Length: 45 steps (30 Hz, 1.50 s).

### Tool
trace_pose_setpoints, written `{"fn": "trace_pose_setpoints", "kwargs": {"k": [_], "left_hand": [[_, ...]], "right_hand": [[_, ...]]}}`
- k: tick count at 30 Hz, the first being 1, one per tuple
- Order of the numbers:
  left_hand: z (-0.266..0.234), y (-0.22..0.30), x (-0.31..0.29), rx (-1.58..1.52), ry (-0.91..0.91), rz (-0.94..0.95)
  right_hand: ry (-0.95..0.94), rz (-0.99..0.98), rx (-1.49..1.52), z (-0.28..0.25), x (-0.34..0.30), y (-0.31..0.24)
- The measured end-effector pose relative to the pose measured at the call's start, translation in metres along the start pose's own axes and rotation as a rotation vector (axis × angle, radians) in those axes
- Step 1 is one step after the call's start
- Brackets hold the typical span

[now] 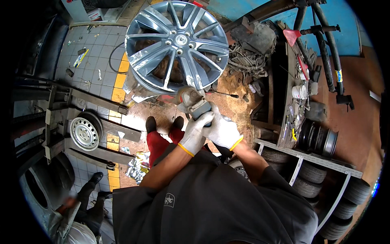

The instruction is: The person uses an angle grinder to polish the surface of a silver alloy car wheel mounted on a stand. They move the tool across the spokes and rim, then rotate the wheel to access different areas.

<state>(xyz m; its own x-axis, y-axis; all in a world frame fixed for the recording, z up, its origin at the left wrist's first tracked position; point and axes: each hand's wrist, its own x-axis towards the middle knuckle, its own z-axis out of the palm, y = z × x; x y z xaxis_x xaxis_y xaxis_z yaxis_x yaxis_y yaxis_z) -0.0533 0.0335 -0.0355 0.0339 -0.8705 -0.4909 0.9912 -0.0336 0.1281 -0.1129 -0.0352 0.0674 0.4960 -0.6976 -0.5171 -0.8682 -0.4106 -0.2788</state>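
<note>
Both your gloved hands, left hand (193,137) and right hand (223,129), wrap the power tool (200,109), its round head aimed between ten and eleven o'clock. It looks dense and rigid; grip its body, clear of that head. Just beyond, near twelve, the alloy wheel (181,40) seems heavy, stiff, perhaps slick; its spokes offer holds.

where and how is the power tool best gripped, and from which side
Probably by the grey body of the power tool, from the person's side: its round head points away, toward the alloy wheel. The left hand and right hand both hold that nearer end.
</note>
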Motion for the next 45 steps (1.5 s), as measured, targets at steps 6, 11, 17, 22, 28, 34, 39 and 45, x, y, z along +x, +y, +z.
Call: {"fn": "trace_pose_setpoints", "kwargs": {"k": [6, 11, 17, 22, 28, 34, 39, 45], "left_hand": [[-0.001, 0.005, -0.004, -0.014, 0.01, -0.001], [0.011, 0.003, 0.004, -0.049, 0.028, -0.038], [0.007, 0.009, 0.014, -0.142, -0.032, -0.038], [0.014, 0.011, 0.018, -0.231, -0.059, -0.037], [0.029, 0.019, 0.022, -0.299, -0.155, -0.041], [0.028, 0.019, 0.027, -0.347, -0.135, -0.026], [0.029, 0.013, 0.03, -0.366, -0.127, -0.042], [0.033, 0.022, 0.027, -0.376, -0.123, -0.037]], "right_hand": [[0.023, 0.005, 0.008, 0.011, 0.001, 0.001], [0.014, 0.045, 0.06, 0.012, 0.006, 0.019], [-0.006, 0.019, -0.038, -0.007, 0.014, 0.003], [-0.029, 0.022, -0.11, -0.019, 0.016, -0.005], [-0.004, 0.017, -0.174, -0.029, 0.024, -0.012], [-0.014, -0.049, -0.176, -0.036, 0.029, -0.016], [-0.052, -0.026, -0.181, -0.04, 0.029, -0.016], [-0.073, 0.004, -0.217, -0.047, 0.03, -0.031]]}}
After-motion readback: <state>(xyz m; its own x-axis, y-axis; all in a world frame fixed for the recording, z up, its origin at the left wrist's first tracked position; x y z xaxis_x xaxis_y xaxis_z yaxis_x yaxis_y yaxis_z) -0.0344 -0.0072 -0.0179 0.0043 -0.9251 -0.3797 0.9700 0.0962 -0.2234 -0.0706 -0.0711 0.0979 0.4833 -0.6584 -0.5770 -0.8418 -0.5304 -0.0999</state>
